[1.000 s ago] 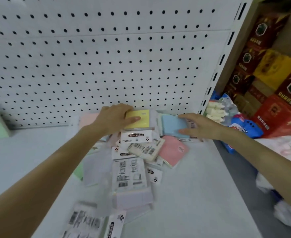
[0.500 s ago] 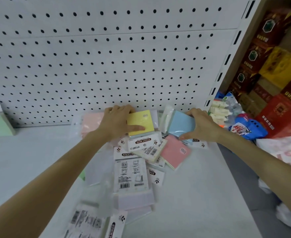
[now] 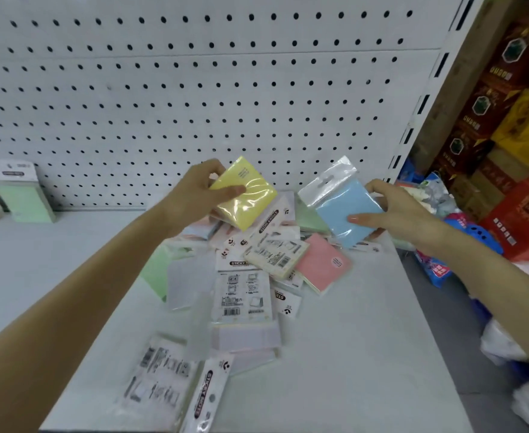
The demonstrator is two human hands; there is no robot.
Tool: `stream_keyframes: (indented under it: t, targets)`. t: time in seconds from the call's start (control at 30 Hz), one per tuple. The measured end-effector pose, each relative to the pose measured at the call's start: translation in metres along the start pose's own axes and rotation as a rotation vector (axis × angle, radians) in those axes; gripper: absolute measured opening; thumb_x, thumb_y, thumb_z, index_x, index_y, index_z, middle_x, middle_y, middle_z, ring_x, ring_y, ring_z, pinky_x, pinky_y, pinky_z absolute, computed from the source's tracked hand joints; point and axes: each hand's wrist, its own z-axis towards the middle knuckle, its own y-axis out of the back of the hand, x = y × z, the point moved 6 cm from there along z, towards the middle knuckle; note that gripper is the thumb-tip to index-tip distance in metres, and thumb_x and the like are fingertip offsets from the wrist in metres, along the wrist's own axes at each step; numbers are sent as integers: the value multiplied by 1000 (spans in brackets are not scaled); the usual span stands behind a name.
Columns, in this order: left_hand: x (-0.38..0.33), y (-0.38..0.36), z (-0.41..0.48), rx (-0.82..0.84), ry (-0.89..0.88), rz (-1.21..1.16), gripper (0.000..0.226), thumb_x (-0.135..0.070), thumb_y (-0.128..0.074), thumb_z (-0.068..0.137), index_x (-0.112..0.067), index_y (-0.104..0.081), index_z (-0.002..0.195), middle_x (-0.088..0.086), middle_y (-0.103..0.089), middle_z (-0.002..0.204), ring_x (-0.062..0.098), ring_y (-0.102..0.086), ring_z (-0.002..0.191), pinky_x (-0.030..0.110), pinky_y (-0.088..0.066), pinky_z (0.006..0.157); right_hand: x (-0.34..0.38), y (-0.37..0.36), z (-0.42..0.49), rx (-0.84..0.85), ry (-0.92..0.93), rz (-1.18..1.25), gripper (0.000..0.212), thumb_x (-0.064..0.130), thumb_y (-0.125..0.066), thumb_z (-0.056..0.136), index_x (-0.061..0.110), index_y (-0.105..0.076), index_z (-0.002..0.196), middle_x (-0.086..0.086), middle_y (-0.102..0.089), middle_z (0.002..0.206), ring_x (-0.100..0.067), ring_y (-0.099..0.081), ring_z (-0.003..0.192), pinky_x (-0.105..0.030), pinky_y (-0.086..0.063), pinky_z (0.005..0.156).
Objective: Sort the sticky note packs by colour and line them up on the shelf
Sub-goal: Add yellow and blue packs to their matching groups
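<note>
Packs are now off the pile: the yellow pack [image 3: 244, 195] is up in the left hand [image 3: 194, 195] and the blue pack [image 3: 347, 210] in the right hand [image 3: 397, 207], where a moment ago both lay flat on top. Each grip is clamped on its pack, thumb across the front. They hang just above the heap [image 3: 247, 276] of mixed packs, a pink pack [image 3: 322, 264] among them, on the shelf [image 3: 350, 354]. Two colours are picked out, so placing likely comes next. Green packs [image 3: 22, 195] already stand well to the left against the pegboard [image 3: 194, 89].
</note>
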Motion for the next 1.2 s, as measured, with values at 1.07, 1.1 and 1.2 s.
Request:
stream_keyframes:
  t: [1.07, 1.1, 1.2]
  targets:
    - [300, 486, -210, -250, 360, -604, 7, 0, -60, 87, -1, -63, 94, 5, -69, 76, 12, -66, 63, 21, -58, 66, 238, -584, 47, -1, 8, 505, 47, -4, -64, 82, 23, -39, 112, -8, -61, 102, -19, -63, 85, -32, -52, 69]
    - [311, 508, -214, -273, 388, -645, 8, -1, -58, 89, 0, -64, 95, 3, -69, 71, 9, -65, 59, 17, -56, 61, 252, -607, 48, -3, 6, 530, 47, -5, -62, 82, 23, -39, 112, -6, -61, 101, -17, -62, 83, -30, -51, 67]
    - [337, 563, -216, -383, 362, -728, 10, -4, -53, 93, 1, -62, 95, 4, -70, 72, 8, -66, 62, 15, -55, 58, 280, -666, 50, 17, 50, 568, 53, -5, -59, 84, 27, -39, 122, -2, -63, 104, -16, -62, 90, -25, -50, 69]
